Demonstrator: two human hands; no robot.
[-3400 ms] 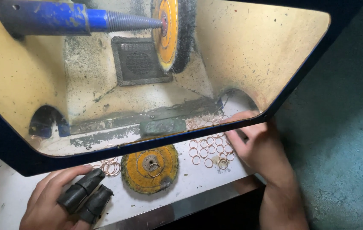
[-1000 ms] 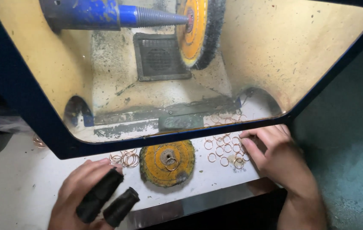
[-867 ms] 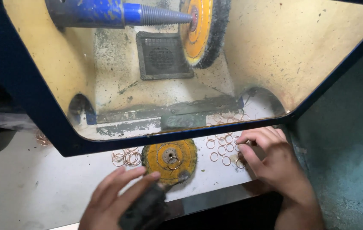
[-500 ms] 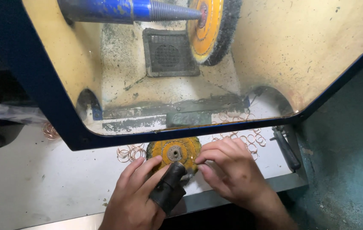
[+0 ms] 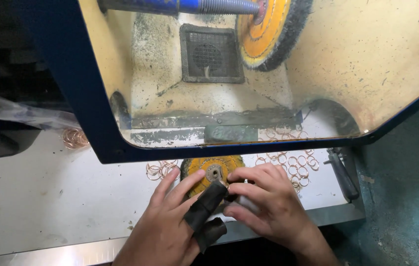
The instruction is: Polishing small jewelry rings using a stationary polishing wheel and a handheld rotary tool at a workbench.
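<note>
My left hand rests on the white bench with black protective sleeves on two fingers. My right hand lies against it, its fingertips touching the tip of the upper black sleeve. Both hands sit on the near edge of a loose yellow buffing wheel that lies flat on the bench. Several thin copper-coloured rings are scattered just right of the wheel, and more rings lie to its left.
A blue-framed polishing hood with a clear shield stands ahead. Inside it are a mounted yellow bristle wheel on a tapered spindle and a vent grille. A dark tool lies at the bench's right edge.
My right hand left the rings at the right and came over to my left hand. My left hand moved right, up to the loose wheel. The camera also shifted.
</note>
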